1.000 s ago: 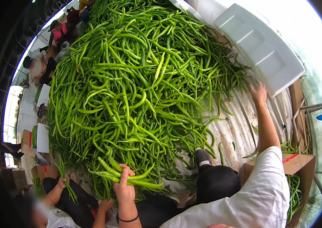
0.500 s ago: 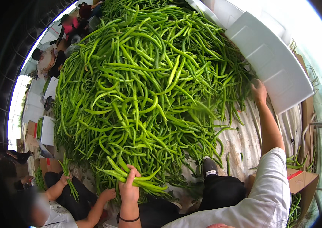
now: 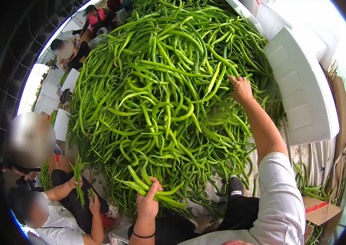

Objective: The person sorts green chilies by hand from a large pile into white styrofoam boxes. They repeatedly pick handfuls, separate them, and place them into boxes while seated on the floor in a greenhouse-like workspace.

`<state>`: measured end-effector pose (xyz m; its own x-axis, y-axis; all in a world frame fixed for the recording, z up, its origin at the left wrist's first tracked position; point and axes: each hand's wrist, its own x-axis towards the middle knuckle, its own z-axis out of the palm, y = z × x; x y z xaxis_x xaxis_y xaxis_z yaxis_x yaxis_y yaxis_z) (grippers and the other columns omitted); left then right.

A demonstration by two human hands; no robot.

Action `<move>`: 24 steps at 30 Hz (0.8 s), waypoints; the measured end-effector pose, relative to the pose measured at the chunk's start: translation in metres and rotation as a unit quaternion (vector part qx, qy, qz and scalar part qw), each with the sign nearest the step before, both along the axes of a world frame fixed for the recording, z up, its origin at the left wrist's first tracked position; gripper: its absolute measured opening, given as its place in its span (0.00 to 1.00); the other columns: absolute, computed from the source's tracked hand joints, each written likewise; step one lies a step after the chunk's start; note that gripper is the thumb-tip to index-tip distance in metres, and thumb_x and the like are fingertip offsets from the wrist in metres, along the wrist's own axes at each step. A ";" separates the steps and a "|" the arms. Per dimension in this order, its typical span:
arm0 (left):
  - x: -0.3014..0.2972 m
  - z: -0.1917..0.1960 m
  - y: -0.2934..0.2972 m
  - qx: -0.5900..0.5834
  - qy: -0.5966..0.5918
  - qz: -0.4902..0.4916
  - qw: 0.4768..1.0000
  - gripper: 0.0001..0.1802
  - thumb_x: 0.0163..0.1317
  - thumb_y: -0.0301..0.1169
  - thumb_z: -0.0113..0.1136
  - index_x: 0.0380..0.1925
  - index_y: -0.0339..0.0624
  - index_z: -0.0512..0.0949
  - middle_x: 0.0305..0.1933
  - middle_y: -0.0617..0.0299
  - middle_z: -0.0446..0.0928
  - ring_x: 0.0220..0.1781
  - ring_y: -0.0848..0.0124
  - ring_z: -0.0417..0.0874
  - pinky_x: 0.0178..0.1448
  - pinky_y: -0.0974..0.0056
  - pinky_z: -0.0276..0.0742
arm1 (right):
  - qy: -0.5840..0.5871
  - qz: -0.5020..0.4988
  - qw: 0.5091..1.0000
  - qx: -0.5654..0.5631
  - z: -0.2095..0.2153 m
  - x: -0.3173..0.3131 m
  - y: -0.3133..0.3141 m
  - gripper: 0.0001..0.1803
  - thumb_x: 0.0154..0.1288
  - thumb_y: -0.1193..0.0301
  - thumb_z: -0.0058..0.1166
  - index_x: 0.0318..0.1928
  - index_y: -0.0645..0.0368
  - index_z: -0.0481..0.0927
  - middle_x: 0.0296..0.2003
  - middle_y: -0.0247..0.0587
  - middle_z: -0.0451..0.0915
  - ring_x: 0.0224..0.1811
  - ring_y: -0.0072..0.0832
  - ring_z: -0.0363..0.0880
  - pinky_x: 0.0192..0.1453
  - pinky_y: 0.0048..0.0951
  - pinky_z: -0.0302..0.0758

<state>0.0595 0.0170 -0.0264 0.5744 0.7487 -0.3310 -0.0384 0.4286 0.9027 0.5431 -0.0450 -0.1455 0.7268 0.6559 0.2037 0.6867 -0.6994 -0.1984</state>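
Note:
A big heap of long green chili peppers [image 3: 169, 98] fills the middle of the view. At the heap's near edge, my left hand [image 3: 148, 200] is closed around a small bunch of green chili peppers [image 3: 137, 186], their ends sticking out on both sides of the fist. My right arm stretches forward over the heap's right side. There my right hand [image 3: 241, 88] has its index finger extended at the peppers, and nothing shows in its grasp. Part of its fingers is turned away from view.
White foam boxes [image 3: 299, 87] line the heap's right side. A cardboard box [image 3: 322, 210] with peppers stands at lower right. On my left, a co-worker [image 3: 54, 216] holds a bunch of chili peppers [image 3: 77, 179]. More people [image 3: 68, 51] sit at far left. My shoe [image 3: 235, 185] rests by the heap.
My right hand has moved from beside the foam box leftward onto the heap. My left hand still grips its bunch. The view has shifted, and the co-worker's free hand has risen toward their bunch.

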 end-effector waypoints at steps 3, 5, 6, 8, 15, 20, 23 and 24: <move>-0.005 0.004 0.001 0.001 -0.006 0.005 1.000 0.11 0.63 0.26 0.57 0.45 0.41 0.72 0.34 0.66 0.70 0.36 0.73 0.70 0.45 0.65 0.67 | -0.013 0.048 0.997 0.066 -0.007 -0.004 -0.007 0.34 0.46 0.69 0.64 0.59 0.45 0.74 0.40 0.43 0.77 0.46 0.40 0.73 0.52 0.35 0.73; -0.010 0.009 0.000 0.004 -0.012 0.003 1.000 0.11 0.63 0.26 0.57 0.45 0.41 0.72 0.34 0.66 0.70 0.36 0.73 0.70 0.45 0.65 0.67 | -0.057 0.086 0.982 0.155 -0.007 -0.025 -0.020 0.31 0.45 0.71 0.63 0.55 0.47 0.77 0.38 0.41 0.77 0.43 0.38 0.73 0.51 0.35 0.73; -0.012 0.012 0.000 0.005 -0.015 0.001 1.000 0.11 0.63 0.26 0.57 0.45 0.41 0.72 0.34 0.66 0.70 0.36 0.73 0.70 0.45 0.65 0.67 | -0.062 0.103 0.977 0.178 0.001 -0.038 -0.031 0.30 0.44 0.73 0.63 0.54 0.47 0.78 0.38 0.41 0.76 0.43 0.39 0.73 0.51 0.35 0.73; -0.018 0.017 -0.002 -0.005 -0.031 0.013 0.999 0.08 0.63 0.24 0.57 0.42 0.40 0.73 0.34 0.65 0.71 0.35 0.74 0.71 0.43 0.68 0.67 | -0.076 0.092 0.975 0.188 0.018 -0.069 -0.056 0.29 0.43 0.75 0.61 0.53 0.48 0.79 0.39 0.41 0.76 0.43 0.39 0.73 0.51 0.34 0.73; -0.039 0.040 -0.020 0.045 -0.063 0.024 0.997 0.05 0.63 0.24 0.59 0.38 0.40 0.74 0.35 0.65 0.73 0.36 0.74 0.71 0.43 0.69 0.66 | -0.054 0.126 0.952 0.273 0.081 -0.167 -0.131 0.23 0.48 0.74 0.61 0.50 0.52 0.80 0.32 0.41 0.76 0.36 0.38 0.75 0.44 0.34 0.74; -0.054 0.045 -0.028 0.124 -0.073 -0.015 0.990 0.05 0.63 0.26 0.58 0.38 0.40 0.75 0.33 0.66 0.74 0.34 0.77 0.72 0.42 0.71 0.68 | -0.008 0.116 0.935 0.336 0.151 -0.194 -0.144 0.15 0.55 0.74 0.59 0.45 0.59 0.79 0.34 0.47 0.80 0.35 0.42 0.80 0.40 0.33 0.77; -0.062 0.048 -0.034 0.177 -0.082 -0.021 0.981 0.04 0.64 0.27 0.57 0.36 0.39 0.75 0.32 0.67 0.75 0.33 0.78 0.73 0.40 0.72 0.68 | 0.043 0.184 0.938 0.291 0.213 -0.230 -0.136 0.12 0.59 0.73 0.57 0.44 0.62 0.79 0.34 0.47 0.81 0.33 0.37 0.80 0.39 0.32 0.76; -0.064 0.047 -0.034 0.190 -0.100 -0.023 0.976 0.04 0.65 0.27 0.57 0.36 0.39 0.75 0.32 0.67 0.75 0.33 0.78 0.73 0.39 0.71 0.68 | 0.083 0.213 0.938 0.260 0.236 -0.245 -0.131 0.12 0.61 0.73 0.56 0.44 0.62 0.80 0.33 0.46 0.81 0.32 0.33 0.79 0.39 0.31 0.75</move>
<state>-0.0044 -0.0171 0.0206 0.6352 0.7674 0.0876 -0.2194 0.0705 0.9731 0.2981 -0.1764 0.0901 0.4720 0.7368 0.4841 0.8114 -0.1483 -0.5654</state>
